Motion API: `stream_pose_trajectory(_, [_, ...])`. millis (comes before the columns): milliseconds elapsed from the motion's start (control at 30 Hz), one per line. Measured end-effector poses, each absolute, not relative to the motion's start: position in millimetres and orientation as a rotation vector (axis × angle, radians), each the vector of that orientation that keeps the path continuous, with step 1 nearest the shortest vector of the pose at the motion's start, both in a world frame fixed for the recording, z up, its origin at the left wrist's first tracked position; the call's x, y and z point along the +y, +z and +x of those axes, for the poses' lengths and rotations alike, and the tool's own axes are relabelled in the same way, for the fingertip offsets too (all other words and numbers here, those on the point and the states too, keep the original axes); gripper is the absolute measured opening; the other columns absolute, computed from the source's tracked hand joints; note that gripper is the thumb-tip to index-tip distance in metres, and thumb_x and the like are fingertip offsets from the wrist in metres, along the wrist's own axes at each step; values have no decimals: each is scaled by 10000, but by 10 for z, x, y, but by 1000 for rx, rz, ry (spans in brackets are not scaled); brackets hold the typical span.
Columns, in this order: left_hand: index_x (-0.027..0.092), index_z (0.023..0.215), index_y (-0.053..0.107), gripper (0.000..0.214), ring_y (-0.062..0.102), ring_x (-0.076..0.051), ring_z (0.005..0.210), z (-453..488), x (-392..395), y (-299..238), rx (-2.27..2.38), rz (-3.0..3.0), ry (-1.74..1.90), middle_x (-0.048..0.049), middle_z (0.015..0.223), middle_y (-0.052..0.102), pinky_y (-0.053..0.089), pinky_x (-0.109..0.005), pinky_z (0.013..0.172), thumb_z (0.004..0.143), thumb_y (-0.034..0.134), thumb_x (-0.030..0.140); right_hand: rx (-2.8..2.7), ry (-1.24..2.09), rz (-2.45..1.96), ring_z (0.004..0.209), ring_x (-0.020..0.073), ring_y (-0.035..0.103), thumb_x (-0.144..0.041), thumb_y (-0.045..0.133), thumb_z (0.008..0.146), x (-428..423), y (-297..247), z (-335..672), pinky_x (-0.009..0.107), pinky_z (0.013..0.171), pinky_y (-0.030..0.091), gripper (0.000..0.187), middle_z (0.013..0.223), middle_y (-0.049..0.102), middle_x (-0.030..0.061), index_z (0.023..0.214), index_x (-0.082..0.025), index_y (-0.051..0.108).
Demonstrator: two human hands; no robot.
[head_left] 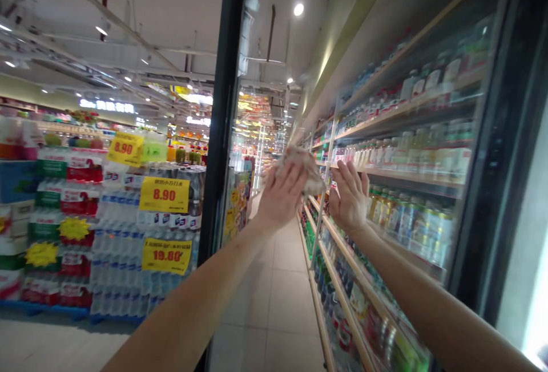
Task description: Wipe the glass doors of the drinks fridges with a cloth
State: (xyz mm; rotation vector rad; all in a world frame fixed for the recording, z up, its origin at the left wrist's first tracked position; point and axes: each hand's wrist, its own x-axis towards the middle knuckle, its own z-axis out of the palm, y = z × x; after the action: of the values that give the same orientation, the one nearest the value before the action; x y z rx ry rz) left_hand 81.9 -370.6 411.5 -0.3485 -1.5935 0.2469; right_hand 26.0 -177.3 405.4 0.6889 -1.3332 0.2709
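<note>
My left hand reaches forward and lies over a crumpled light cloth with brownish patches, pressing it toward the glass pane of a tall black-framed door. Its fingers are slightly blurred, and part of the cloth is hidden under them. To its right, my right hand is raised with the fingers stretched out and nothing in it. Its palm faces the glass; whether it touches the pane I cannot tell.
Shelves of bottled drinks show in the glass on the right. On the left stand stacked packs of bottled water with yellow price signs. A tiled aisle floor shows through the glass. Another dark upright frame stands at the right.
</note>
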Motion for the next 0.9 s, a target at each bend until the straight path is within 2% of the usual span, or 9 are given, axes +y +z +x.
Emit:
stream_pose_trajectory(100, [201,1377,321,489,245,-196,1367,824,-3743,4168,-1606,-414,332,-58,1431,385,139,-414,1138,899,360,298,-1307,264,688,1329,204,351,-253,397,863,-1776,4054,261,439,1105,207,484,1333,514,87,1347,-222,396])
stream_pose_trajectory(233, [128,1348,361,487,202,-254,1380,855,-3852,4306,-1506,-63,54,-127,1443,348,177,-474,1114,890,369,294,-1280,260,688,1328,209,353,-245,400,864,-1782,4051,253,444,1102,211,470,1327,519,99,1333,-209,411])
stream_pose_trajectory(400, [190,1312,411,431,272,-195,1356,876,-3855,4318,-1565,-474,440,-46,1400,432,196,-410,1123,894,380,290,-1282,249,695,1328,211,354,-238,401,866,-1783,4049,250,446,1098,218,478,1327,518,103,1343,-205,399])
stream_pose_trajectory(567, [137,1317,404,462,261,-254,1358,863,-3812,4413,-1514,-76,137,-117,1418,392,233,-471,1097,886,382,301,-1283,247,687,1326,219,356,-242,406,862,-1777,4042,228,457,1096,214,495,1334,509,107,1355,-203,383])
stream_pose_trajectory(733, [187,1327,399,448,236,-184,1370,836,-3702,4329,-1569,-548,540,-50,1420,403,162,-415,1138,893,367,296,-1298,214,676,1328,232,349,-252,384,867,-1804,4025,244,462,1089,223,534,1353,486,114,1394,-198,317])
stream_pose_trajectory(800, [177,1335,388,454,246,-188,1366,830,-3749,4419,-1575,-437,454,-53,1429,389,181,-418,1132,897,360,293,-1317,188,668,1321,238,357,-270,383,868,-1782,4046,260,462,1082,230,556,1365,470,119,1410,-200,282])
stream_pose_trajectory(900, [130,1329,393,470,275,-249,1352,837,-3836,4602,-1522,-46,129,-104,1430,376,257,-464,1090,887,375,290,-1388,146,633,1309,244,367,-300,389,873,-1653,4140,252,456,1063,254,570,1387,439,135,1418,-193,261])
